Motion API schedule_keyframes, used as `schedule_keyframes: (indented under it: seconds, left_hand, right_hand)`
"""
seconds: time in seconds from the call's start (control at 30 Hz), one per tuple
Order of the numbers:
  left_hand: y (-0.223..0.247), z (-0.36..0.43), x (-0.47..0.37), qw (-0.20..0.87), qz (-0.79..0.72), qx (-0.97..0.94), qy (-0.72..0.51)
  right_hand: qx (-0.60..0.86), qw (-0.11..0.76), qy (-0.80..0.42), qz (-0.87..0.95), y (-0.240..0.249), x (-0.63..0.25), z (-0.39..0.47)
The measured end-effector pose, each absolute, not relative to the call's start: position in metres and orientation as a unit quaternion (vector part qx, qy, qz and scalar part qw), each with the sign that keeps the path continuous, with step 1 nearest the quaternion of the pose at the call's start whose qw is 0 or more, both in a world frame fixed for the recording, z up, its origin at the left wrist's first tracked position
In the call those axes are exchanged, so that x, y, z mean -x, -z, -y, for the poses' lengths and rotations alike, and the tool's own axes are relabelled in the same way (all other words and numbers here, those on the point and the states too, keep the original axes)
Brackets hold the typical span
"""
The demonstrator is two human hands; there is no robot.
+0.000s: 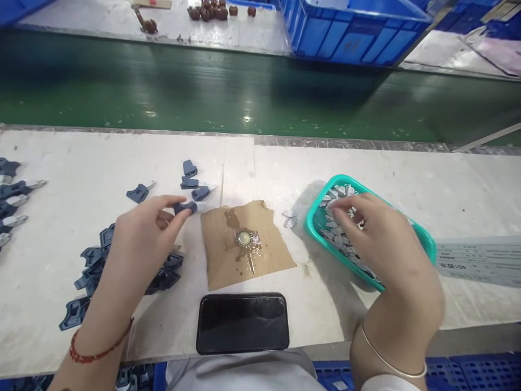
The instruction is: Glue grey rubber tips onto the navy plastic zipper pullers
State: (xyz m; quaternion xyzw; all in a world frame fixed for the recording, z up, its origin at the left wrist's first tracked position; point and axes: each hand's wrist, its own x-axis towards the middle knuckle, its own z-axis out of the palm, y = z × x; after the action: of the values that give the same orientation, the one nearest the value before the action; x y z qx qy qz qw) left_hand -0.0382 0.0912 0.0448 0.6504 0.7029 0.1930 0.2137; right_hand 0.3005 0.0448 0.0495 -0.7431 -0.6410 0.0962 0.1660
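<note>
Between the thumb and fingers of my left hand (144, 233) is a dark blue plastic part (185, 207), left of a brown paper sheet (220, 260). A small round cap (244, 238) stands in a glossy wet patch on that paper. My right hand (376, 233) is over the teal basket (427, 244), which holds many small grey pieces (337, 239); thumb and index finger are pinched, and what lies between them is too small to name. Two grey pieces (290, 219) lie on the table left of the basket.
Loose blue parts (189, 168) lie beyond my left hand, with more (93, 260) beneath that forearm and at the far left. A black phone (242, 323) is at the front edge. Behind the table (285, 174) run a green belt (203, 92) and a blue crate (354, 35).
</note>
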Motion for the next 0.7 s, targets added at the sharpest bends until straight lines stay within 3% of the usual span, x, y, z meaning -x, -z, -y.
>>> schedule_keyframes:
  seconds: [0.17,0.5,0.6,0.7]
  left_hand:
    - [-0.044,-0.109,0.038,0.203,-0.704,-0.665,-0.146]
    - [-0.032,-0.065,0.087,0.101,-0.624,-0.774,-0.03]
    - [-0.026,-0.056,0.095,0.079,-0.612,-0.786,-0.034]
    - [-0.027,-0.054,0.092,0.067,-0.631,-0.772,-0.028]
  right_hand:
    - [0.756,-0.005,-0.109,0.645,-0.036,-0.319,-0.044]
    - [0.79,-0.13,-0.149,0.581,-0.053,-0.296,-0.066]
    - [0.779,-0.12,-0.13,0.602,-0.047,-0.304,-0.066]
    - [0.762,-0.007,-0.125,0.636,-0.045,-0.316,-0.061]
